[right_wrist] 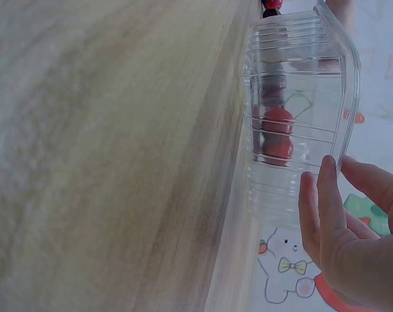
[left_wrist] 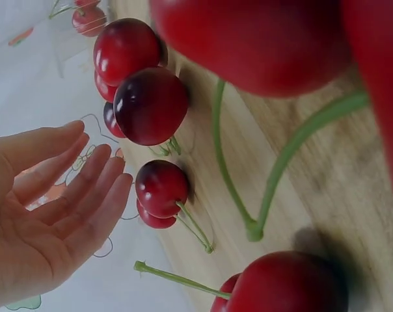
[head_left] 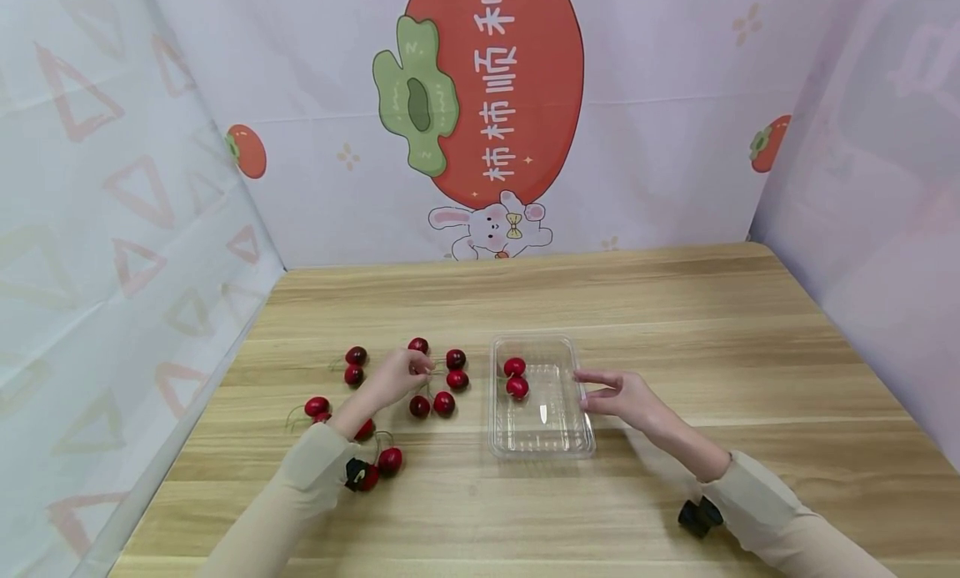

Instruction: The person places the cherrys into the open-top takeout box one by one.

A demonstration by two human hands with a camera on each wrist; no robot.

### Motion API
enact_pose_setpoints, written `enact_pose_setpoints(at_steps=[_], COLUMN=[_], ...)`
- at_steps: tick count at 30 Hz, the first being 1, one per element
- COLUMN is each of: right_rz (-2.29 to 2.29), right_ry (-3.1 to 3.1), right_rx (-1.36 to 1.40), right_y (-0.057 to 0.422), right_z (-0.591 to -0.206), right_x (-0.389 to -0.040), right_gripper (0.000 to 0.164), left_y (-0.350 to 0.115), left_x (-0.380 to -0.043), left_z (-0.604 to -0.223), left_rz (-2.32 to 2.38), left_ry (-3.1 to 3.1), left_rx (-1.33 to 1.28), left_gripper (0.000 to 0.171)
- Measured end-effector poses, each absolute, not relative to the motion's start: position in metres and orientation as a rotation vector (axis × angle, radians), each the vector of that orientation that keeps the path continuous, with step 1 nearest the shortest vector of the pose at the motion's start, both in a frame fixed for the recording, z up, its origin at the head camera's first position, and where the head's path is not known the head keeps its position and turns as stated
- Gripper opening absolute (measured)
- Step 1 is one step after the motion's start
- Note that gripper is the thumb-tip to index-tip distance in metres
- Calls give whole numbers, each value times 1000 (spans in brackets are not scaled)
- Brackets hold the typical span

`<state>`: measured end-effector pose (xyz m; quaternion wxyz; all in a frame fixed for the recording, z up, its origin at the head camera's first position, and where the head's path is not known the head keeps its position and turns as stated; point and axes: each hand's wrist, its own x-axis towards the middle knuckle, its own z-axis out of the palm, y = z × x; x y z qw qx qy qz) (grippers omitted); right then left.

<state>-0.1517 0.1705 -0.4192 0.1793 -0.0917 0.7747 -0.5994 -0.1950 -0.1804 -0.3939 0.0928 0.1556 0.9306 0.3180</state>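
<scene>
My left hand (head_left: 393,379) hovers over the red cherries at the left; its loosely bent fingers hold nothing in the left wrist view. Just right of its fingertips lies a pair of cherries (head_left: 457,380). Nearer to me sits another pair (head_left: 444,404), and one cherry (head_left: 418,344) shows beyond the hand. A clear plastic tray (head_left: 542,454) stands mid-table with two cherries (head_left: 517,387) inside. At its right rim, my right hand (head_left: 626,401) touches with extended fingertips. Thumb and fingers look spaced apart along that rim.
More cherries with green stems (head_left: 390,461) lie around and under my left forearm, some partly hidden. Cherries (head_left: 356,356) also rest at the far left. A black wrist device (head_left: 700,517) hangs at my right sleeve. A printed cloth (head_left: 637,144) backs the wooden table (head_left: 675,311).
</scene>
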Motion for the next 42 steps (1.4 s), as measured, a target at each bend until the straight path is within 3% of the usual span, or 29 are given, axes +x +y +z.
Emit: enact_pose_setpoints(at_steps=[21, 42], right_rz=[-1683, -1678], right_ry=[2194, 2190], right_rx=[-284, -275], right_y=[172, 172], right_z=[-420, -421], right_x=[-153, -153], right_gripper=[52, 51], left_y=[-173, -169], left_x=[-198, -201], left_z=[-402, -411], left_rz=[537, 488], left_ry=[2816, 2825], left_rx=[406, 390], left_gripper=[19, 20])
